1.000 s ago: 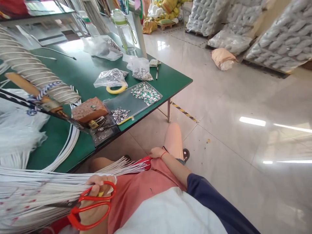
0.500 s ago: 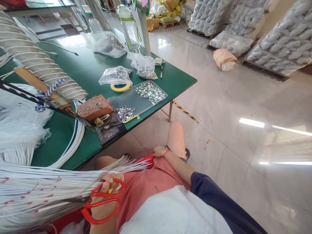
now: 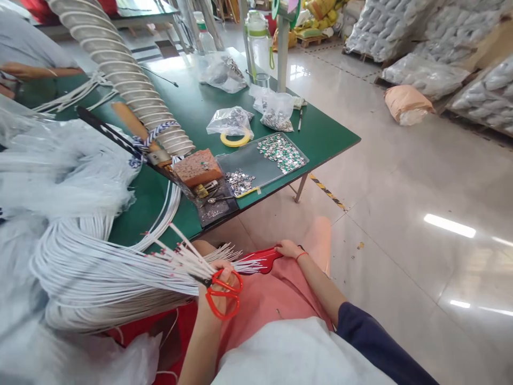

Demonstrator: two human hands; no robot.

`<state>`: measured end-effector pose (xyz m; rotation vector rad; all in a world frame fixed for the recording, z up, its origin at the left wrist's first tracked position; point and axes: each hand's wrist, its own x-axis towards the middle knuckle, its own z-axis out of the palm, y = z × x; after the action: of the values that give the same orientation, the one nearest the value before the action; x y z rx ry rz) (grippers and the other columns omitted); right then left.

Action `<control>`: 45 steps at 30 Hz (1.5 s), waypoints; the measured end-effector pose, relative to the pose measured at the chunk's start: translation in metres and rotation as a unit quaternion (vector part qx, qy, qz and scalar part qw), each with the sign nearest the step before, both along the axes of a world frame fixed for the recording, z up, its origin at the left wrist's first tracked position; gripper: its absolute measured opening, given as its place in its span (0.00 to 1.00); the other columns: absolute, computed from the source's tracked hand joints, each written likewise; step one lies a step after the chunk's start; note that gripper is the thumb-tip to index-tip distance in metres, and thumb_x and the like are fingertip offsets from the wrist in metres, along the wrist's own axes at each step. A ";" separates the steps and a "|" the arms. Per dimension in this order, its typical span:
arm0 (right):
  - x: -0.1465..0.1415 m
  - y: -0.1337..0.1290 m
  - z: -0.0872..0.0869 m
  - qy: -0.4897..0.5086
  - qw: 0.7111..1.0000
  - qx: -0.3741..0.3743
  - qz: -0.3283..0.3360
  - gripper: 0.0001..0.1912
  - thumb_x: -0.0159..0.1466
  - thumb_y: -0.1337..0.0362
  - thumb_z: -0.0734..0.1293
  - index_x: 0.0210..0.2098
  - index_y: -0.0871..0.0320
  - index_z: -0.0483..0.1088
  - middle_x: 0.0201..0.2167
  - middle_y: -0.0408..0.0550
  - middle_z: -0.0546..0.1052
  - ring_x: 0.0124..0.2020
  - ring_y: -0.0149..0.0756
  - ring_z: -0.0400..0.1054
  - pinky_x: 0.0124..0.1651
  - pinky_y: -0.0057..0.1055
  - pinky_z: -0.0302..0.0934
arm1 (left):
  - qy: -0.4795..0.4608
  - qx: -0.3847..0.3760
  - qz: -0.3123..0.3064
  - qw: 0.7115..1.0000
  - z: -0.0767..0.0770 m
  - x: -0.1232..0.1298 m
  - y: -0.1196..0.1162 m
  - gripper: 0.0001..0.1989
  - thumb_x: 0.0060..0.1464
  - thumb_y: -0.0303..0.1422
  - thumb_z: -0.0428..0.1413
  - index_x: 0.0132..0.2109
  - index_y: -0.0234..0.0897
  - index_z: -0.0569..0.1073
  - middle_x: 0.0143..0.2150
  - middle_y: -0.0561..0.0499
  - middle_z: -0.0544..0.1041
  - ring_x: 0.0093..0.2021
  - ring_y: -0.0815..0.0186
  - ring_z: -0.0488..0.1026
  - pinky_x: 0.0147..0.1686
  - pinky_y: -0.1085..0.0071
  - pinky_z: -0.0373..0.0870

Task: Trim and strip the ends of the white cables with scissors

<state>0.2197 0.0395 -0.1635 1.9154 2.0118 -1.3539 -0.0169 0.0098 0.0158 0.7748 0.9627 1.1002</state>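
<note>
My left hand (image 3: 225, 274) is closed around a thick bundle of white cables (image 3: 120, 272), with red-handled scissors (image 3: 224, 299) hooked on the same hand. The scissors' dark blades point left among the cables. Short cable ends with red tips (image 3: 180, 256) fan up and left from the fist, while other white ends stick out on its right side over my lap. My right hand (image 3: 289, 249), with a red band at the wrist, grips the edge of a red cloth (image 3: 262, 258) on my lap, its fingertips partly hidden.
On the green table (image 3: 332, 133) are a brick (image 3: 198, 167), a tray (image 3: 250, 163) of small metal pieces, bags of parts (image 3: 230, 122), yellow tape (image 3: 235, 140) and a bottle (image 3: 258, 45). A ribbed hose (image 3: 132, 80) hangs at left. Another person's forearm (image 3: 40, 71) shows top left.
The view has shifted left. The red-tipped cable ends, earlier spread out to the left, now stand bunched at my left hand with the scissors. My right hand remains at the red cloth.
</note>
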 end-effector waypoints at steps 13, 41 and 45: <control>-0.002 -0.003 0.000 -0.007 1.000 0.013 0.003 0.12 0.68 0.61 0.64 0.48 0.61 0.70 0.48 0.51 0.74 0.47 0.40 0.71 0.50 0.44 0.67 | -0.044 -0.048 0.006 0.998 0.007 0.002 -0.009 0.15 0.43 0.39 0.67 0.28 0.36 0.69 0.19 0.59 0.65 0.17 0.77 0.59 0.16 0.81 0.56; 0.003 -0.010 0.002 0.029 0.999 0.000 -0.031 0.11 0.68 0.62 0.64 0.46 0.61 0.72 0.49 0.51 0.75 0.50 0.41 0.70 0.53 0.45 0.65 | -0.055 -0.013 0.016 0.998 0.014 0.003 -0.011 0.15 0.43 0.39 0.67 0.27 0.36 0.70 0.18 0.59 0.64 0.16 0.76 0.58 0.15 0.80 0.56; -0.001 -0.007 0.008 0.044 0.998 -0.009 -0.045 0.10 0.67 0.62 0.66 0.45 0.62 0.72 0.47 0.51 0.76 0.48 0.41 0.71 0.53 0.46 0.65 | -0.036 -0.033 0.010 0.999 0.016 0.006 -0.008 0.15 0.43 0.40 0.65 0.28 0.36 0.69 0.16 0.61 0.61 0.15 0.76 0.55 0.15 0.79 0.54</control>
<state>0.2183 0.0328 -0.1554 1.9944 1.9669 -1.4971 -0.0109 0.0014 0.0321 0.6696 0.9430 1.1003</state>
